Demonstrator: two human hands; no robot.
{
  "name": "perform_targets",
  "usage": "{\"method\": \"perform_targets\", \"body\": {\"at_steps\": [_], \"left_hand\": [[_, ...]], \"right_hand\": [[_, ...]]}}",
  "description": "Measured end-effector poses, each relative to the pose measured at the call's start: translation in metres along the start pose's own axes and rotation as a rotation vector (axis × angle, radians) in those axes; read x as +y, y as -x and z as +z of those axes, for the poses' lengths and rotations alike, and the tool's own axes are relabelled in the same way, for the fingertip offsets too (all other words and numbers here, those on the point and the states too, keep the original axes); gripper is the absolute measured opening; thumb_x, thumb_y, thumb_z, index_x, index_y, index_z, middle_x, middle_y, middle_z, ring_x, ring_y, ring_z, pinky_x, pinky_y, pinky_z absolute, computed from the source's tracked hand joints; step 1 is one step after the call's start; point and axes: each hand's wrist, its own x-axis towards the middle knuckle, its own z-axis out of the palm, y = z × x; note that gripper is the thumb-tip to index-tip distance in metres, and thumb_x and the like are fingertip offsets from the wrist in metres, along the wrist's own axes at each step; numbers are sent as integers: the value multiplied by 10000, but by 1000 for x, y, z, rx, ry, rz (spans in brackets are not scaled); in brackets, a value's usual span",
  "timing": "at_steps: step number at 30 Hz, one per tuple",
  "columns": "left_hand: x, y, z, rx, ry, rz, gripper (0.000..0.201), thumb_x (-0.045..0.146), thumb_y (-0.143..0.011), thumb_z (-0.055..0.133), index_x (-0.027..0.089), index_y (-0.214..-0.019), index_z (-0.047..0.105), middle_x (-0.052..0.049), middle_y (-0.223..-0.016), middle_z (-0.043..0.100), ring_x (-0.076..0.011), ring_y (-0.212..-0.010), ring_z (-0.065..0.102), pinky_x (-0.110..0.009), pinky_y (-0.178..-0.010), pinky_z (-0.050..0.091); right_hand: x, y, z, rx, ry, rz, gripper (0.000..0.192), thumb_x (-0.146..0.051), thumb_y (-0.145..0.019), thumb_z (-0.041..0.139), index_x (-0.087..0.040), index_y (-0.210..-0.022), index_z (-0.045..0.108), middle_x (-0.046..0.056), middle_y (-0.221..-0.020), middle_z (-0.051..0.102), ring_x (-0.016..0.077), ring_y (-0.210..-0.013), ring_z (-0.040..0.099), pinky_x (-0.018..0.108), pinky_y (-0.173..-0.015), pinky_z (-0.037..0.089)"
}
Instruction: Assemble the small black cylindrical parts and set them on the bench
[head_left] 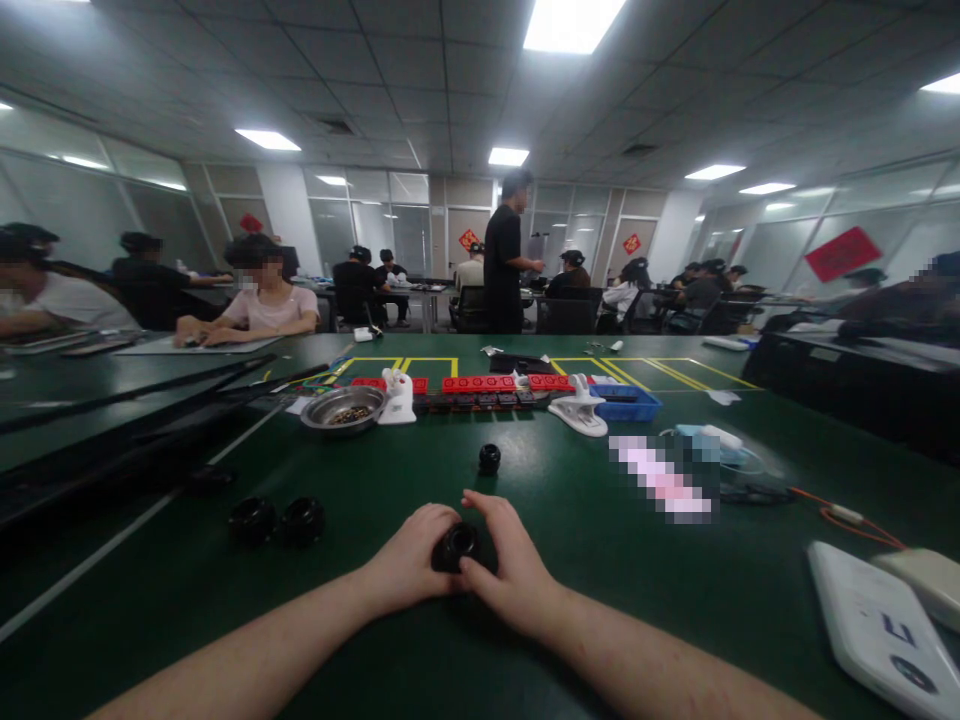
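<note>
A black round hollow part [458,543] sits between my hands near the table's front. My left hand [412,555] curls round its left side, fingers behind and thumb in front. My right hand [517,560] is on the other side, its thumb tip at the part's front edge and its fingers stretched out behind, with a gap before the palm. Farther forward stands a smaller black round part [489,459]. Two more black round parts, one at the left [253,520] and its neighbour [303,520], lie side by side.
On the green table [360,660], a metal bowl [319,420] of small pieces, white clamps [397,400], a row of red blocks [480,384] and a blue tray [634,405] stand ahead. Long black bars [112,450] lie left; a white phone-like object [870,620] lies right. People sit beyond.
</note>
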Motion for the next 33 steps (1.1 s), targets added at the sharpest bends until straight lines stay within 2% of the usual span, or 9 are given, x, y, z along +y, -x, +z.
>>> {"method": "perform_targets", "body": {"at_steps": [5,9,12,16,21,24,27,33], "left_hand": [[3,0,-1,-11,7,-1,401,320,-588,698,176,-933,553,-66,-1000,543,-248,-951,493,-371,-842,404],[1,0,0,-18,18,0,488,326,-607,685,196,-1045,513,-59,-1028,538,-246,-973,488,-377,-856,395],[0,0,0,-11,19,2,447,347,-606,686,195,-996,530,-60,-1027,536,-249,-981,487,-380,-869,387],[-1,0,0,-10,26,-17,434,364,-599,691,195,-968,537,-63,-1040,528,-254,-986,485,-385,-865,392],[-1,-1,0,-6,24,-3,413,339,-593,696,196,-951,549,-55,-1009,541,-249,-959,496,-374,-848,403],[0,-1,0,-4,28,-4,473,332,-593,696,201,-1017,531,-58,-1015,544,-252,-960,497,-382,-850,402],[2,0,-1,-5,25,0,447,342,-604,687,200,-1000,538,-61,-1023,541,-256,-972,491,-391,-859,396],[2,0,-2,-17,20,-13,384,351,-612,679,194,-937,549,-59,-1000,540,-248,-951,496,-380,-833,413]], "right_hand": [[1,-1,3,51,13,82,515,-171,-661,581,-198,-1141,397,62,-1019,501,206,-971,467,382,-882,369],[0,0,1,-13,-31,73,565,-102,-670,512,-204,-1202,348,66,-1076,495,195,-1021,457,380,-920,344],[-1,1,-1,-47,-50,48,615,-78,-654,498,-203,-1228,316,80,-1157,458,205,-1093,411,393,-949,316],[-1,0,0,-4,-22,30,590,-139,-662,559,-199,-1206,338,83,-1165,442,215,-1093,403,395,-945,316],[3,0,4,34,0,78,529,-175,-665,587,-208,-1152,382,58,-1027,497,205,-975,470,385,-888,363],[3,0,3,0,-21,74,552,-121,-675,534,-205,-1189,354,63,-1060,494,195,-1002,463,382,-913,347],[1,1,1,-26,-35,45,594,-107,-667,528,-194,-1220,328,73,-1114,473,195,-1048,437,376,-933,331],[1,0,2,36,-13,52,561,-187,-661,601,-201,-1170,367,63,-1073,476,200,-1012,450,373,-901,354]]}}
